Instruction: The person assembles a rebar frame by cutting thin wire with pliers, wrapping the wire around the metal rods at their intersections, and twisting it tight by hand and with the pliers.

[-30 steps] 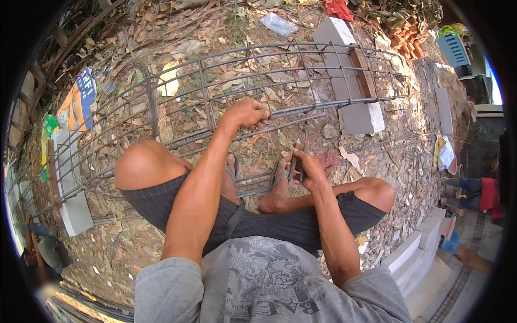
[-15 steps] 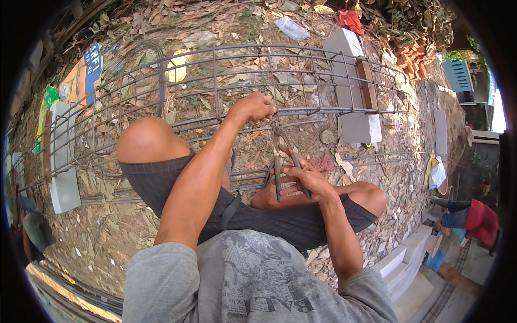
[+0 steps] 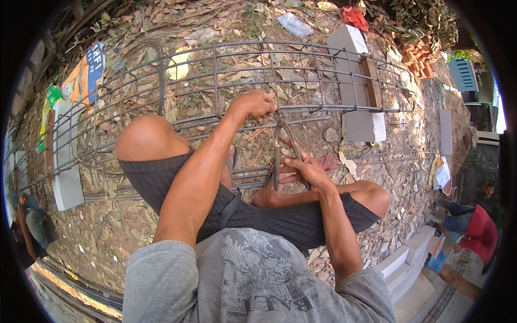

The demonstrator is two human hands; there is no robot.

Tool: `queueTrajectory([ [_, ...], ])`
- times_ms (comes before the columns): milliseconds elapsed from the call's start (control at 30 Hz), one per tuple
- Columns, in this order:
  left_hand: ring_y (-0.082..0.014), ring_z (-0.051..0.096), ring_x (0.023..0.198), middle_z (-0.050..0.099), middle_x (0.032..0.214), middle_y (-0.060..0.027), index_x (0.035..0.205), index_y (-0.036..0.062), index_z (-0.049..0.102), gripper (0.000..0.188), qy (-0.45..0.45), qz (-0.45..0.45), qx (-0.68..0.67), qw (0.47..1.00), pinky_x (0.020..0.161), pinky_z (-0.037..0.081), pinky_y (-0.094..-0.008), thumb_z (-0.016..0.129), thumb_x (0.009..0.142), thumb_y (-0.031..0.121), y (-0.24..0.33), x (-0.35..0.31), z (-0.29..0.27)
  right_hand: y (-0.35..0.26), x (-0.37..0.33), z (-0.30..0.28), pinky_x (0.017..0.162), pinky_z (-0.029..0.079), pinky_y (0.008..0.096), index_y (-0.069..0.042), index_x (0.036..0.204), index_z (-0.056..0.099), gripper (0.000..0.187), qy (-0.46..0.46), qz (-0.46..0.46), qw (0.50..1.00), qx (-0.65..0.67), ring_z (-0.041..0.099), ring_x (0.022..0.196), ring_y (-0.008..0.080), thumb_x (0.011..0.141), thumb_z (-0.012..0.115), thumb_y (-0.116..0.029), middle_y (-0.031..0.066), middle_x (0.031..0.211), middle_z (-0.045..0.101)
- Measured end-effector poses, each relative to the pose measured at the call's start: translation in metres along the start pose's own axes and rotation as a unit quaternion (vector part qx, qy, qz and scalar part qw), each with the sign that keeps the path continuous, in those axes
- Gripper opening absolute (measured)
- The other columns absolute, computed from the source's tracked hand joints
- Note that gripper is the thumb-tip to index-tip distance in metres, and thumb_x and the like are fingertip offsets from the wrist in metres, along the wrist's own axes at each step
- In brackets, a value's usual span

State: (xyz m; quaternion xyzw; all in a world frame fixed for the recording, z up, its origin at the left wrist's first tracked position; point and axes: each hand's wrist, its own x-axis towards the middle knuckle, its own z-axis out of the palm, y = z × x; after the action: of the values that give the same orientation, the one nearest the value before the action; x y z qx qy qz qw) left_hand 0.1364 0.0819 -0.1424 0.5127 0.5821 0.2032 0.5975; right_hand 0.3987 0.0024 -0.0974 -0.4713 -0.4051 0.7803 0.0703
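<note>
A long rebar cage (image 3: 242, 69) of dark bars and square stirrups stretches across in front of my crossed legs. My left hand (image 3: 255, 104) is closed at its near bar, beside a stirrup; what its fingers pinch is too small to make out. Just right of those fingertips, the jaws of long-handled pincers (image 3: 278, 141) reach up to the bar. My right hand (image 3: 308, 173) holds the pincers by the handles, which stand spread apart, with fingers between and around them.
Pale blocks (image 3: 364, 127) prop the cage at the right, with a wooden strip (image 3: 371, 83) on top; another block (image 3: 67, 185) stands at the left. Loose bars lie near my feet. Broken bricks (image 3: 419, 58) are piled at the far right. Other people (image 3: 479, 229) are at both edges.
The pincers have moved up slightly, bringing their jaws to the bar by my left fingertips. My left hand stays at nearly the same spot. The view has shifted a little.
</note>
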Motion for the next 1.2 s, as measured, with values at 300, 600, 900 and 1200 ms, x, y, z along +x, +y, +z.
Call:
queueTrajectory([
  [300,-0.0139,0.067,0.078,0.072,0.086,-0.0041,0.095,0.0054,0.073,0.028,0.0,0.004,0.014,1.0,0.065,0.056,-0.0314,0.062,0.096,0.031,0.001,-0.001,-0.001,0.013,0.008,-0.008,0.078,0.051,0.0321,-0.004,0.152,0.034,0.063,0.112,-0.042,0.967,-0.223,0.062,0.089,0.0161,0.099,0.058,-0.027,0.0117,0.107,0.066],
  [600,-0.0143,0.067,0.079,0.073,0.087,-0.0045,0.099,0.0059,0.073,0.028,0.002,-0.002,0.014,1.0,0.066,0.057,-0.0315,0.062,0.096,0.031,0.003,-0.005,-0.002,0.016,0.009,-0.007,0.074,0.05,0.0309,0.001,0.147,0.04,0.061,0.12,-0.094,0.957,-0.246,0.062,0.081,0.0156,0.1,0.059,-0.034,0.011,0.097,0.066],
  [900,-0.0141,0.067,0.075,0.072,0.084,-0.0041,0.096,0.0066,0.075,0.027,0.006,-0.002,0.049,0.999,0.062,0.054,-0.0298,0.064,0.094,0.032,0.006,-0.005,-0.002,0.003,0.003,-0.015,0.05,0.045,0.0254,-0.002,0.15,0.031,0.08,-0.056,-0.025,0.997,0.055,0.059,0.06,0.0105,0.086,0.078,-0.018,0.0061,0.08,0.062],
  [1200,-0.0163,0.069,0.074,0.073,0.083,-0.0082,0.101,0.0032,0.074,0.031,0.016,0.017,-0.002,1.0,0.06,0.054,-0.03,0.064,0.093,0.031,0.004,-0.006,0.001,-0.007,-0.023,0.012,0.073,0.055,0.0448,0.001,0.134,0.05,0.059,0.297,-0.239,0.728,-0.57,0.067,0.085,0.0391,0.085,0.069,-0.025,0.0218,0.097,0.065],
])
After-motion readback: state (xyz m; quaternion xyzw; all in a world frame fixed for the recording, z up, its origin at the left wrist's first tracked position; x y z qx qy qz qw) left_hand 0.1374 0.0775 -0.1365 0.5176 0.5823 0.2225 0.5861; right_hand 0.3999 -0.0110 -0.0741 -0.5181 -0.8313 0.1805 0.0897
